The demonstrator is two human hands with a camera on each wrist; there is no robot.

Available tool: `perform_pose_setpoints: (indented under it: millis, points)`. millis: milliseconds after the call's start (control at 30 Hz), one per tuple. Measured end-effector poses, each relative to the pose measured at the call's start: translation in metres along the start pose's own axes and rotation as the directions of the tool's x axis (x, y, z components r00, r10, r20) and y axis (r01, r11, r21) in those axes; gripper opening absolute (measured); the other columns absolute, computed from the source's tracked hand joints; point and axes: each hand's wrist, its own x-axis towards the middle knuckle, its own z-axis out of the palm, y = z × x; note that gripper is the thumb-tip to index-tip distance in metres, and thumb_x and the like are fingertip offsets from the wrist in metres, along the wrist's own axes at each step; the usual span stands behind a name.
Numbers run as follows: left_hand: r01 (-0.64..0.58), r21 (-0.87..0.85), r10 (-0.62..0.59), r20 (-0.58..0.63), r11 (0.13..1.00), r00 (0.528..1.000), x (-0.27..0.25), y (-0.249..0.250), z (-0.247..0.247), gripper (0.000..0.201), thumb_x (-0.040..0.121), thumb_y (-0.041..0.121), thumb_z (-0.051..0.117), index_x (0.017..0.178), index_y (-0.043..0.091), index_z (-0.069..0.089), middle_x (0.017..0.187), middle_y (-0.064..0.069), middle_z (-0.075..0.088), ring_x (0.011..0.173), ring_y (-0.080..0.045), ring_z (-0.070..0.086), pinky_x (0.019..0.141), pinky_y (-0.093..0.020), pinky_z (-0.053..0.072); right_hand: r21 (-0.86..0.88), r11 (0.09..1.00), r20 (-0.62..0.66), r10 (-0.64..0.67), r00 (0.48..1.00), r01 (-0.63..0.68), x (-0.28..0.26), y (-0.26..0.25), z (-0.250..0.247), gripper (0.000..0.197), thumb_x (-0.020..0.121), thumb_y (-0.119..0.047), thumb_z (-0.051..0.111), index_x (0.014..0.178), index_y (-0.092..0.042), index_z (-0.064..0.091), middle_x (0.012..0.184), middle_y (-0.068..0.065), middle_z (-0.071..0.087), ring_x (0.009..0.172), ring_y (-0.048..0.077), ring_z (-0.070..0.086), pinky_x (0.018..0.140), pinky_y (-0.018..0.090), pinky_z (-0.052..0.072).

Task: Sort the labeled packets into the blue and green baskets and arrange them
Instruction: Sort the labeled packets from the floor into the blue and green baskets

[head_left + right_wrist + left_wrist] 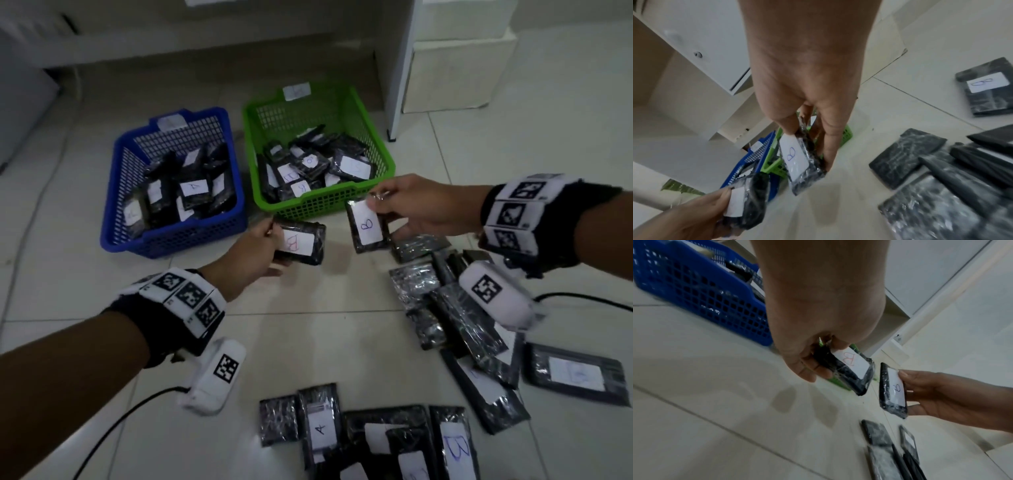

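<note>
My left hand (255, 248) grips a black wrapped packet with a red "B" label (301, 242) just in front of the gap between the baskets; the same packet (849, 368) shows in the left wrist view. My right hand (407, 209) pinches another black packet with a blue "B" label (368, 226) near the green basket's front rim, also seen as the packet (799, 157) in the right wrist view. The blue basket (219, 229) holds several packets, one marked "A". The green basket (325, 202) holds several packets, some marked "B".
Loose packets lie on the tiled floor: a heap (455, 308) at the right, a row (370, 438) near the bottom edge, one flat packet (575, 373) at far right. A white cabinet (445, 61) stands behind the green basket. Cables trail from both wrist units.
</note>
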Motion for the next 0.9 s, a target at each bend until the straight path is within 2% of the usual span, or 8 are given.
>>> perform_pose_setpoints:
  millis: [100,300,400,467,600,700,800,900]
  points:
    - [-0.058,0.002,0.058,-0.138,0.998,0.989,0.011,0.011,-0.019,0.026,0.108,0.035,0.042,0.119,0.018,0.058,0.113,-0.003,0.066,0.091,-0.019,0.065,0.085,-0.041,0.057,-0.074,0.997,-0.060,-0.036,0.998,0.031,0.012,-0.023,0.002,0.029,0.093,-0.024,0.067,0.116,-0.008,0.062,0.104,0.011,0.073,0.089,0.021,0.070,0.078,0.043,0.061]
    - [-0.214,-0.128,0.166,-0.309,0.968,0.937,0.051,0.047,-0.055,0.021,0.104,0.028,0.053,0.124,0.032,0.047,0.100,0.006,0.061,0.082,-0.018,0.064,0.072,-0.037,0.058,-0.001,0.979,-0.356,-0.191,0.915,0.205,0.056,-0.070,0.004,0.021,0.086,-0.015,0.075,0.099,-0.017,0.058,0.078,0.010,0.073,0.061,0.018,0.070,0.067,0.037,0.062]
    - [-0.240,-0.140,0.176,-0.360,0.961,0.916,0.084,0.057,-0.058,0.015,0.103,0.017,0.052,0.112,0.029,0.051,0.108,-0.002,0.060,0.086,-0.018,0.062,0.067,-0.031,0.056,0.090,0.968,-0.422,-0.175,0.889,0.233,0.084,-0.080,0.001,0.021,0.085,-0.013,0.076,0.090,-0.015,0.056,0.082,0.016,0.074,0.074,0.030,0.074,0.070,0.041,0.062]
    - [-0.231,-0.141,0.158,-0.402,0.963,0.902,0.109,0.061,-0.057,0.011,0.101,0.017,0.055,0.107,0.026,0.057,0.117,-0.005,0.062,0.087,-0.018,0.065,0.063,-0.026,0.056,0.127,0.960,-0.464,-0.165,0.870,0.250,0.103,-0.080,0.002,0.019,0.086,-0.010,0.075,0.088,-0.012,0.056,0.088,0.017,0.073,0.074,0.027,0.074,0.068,0.037,0.063]
    - [-0.184,-0.165,0.134,-0.274,0.969,0.952,0.144,0.064,-0.046,0.039,0.103,0.007,0.050,0.138,0.025,0.050,0.127,-0.001,0.051,0.093,-0.024,0.074,0.082,-0.034,0.061,0.185,0.944,-0.488,-0.153,0.860,0.273,0.132,-0.062,0.005,0.017,0.091,-0.006,0.068,0.106,-0.003,0.063,0.098,0.015,0.069,0.085,0.022,0.070,0.086,0.038,0.058]
    - [-0.158,-0.017,0.150,-0.223,0.987,0.963,0.154,0.053,-0.039,0.052,0.097,0.002,0.053,0.144,0.023,0.050,0.115,-0.002,0.058,0.081,-0.022,0.077,0.084,-0.043,0.062,0.022,0.981,-0.426,-0.165,0.890,0.193,0.141,-0.041,0.007,0.023,0.089,-0.009,0.070,0.111,-0.009,0.067,0.104,0.010,0.068,0.088,0.019,0.064,0.092,0.037,0.056]
    - [-0.233,0.283,0.316,-0.299,0.930,0.900,0.145,0.040,-0.038,0.029,0.092,0.022,0.063,0.120,0.028,0.066,0.086,0.002,0.074,0.070,-0.014,0.074,0.073,-0.038,0.063,-0.278,0.950,-0.398,-0.250,0.883,0.143,0.134,-0.029,0.003,0.023,0.083,-0.015,0.077,0.106,-0.020,0.073,0.106,0.002,0.071,0.089,0.012,0.065,0.080,0.018,0.051]
    - [-0.317,0.507,0.482,-0.233,0.801,0.845,0.120,0.029,-0.041,0.009,0.090,0.034,0.065,0.097,0.032,0.070,0.077,0.010,0.072,0.070,-0.005,0.067,0.068,-0.030,0.058,-0.442,0.885,-0.366,-0.328,0.871,0.147,0.115,-0.029,0.000,0.021,0.079,-0.013,0.080,0.098,-0.019,0.076,0.095,0.001,0.072,0.073,0.002,0.062,0.061,0.006,0.047]
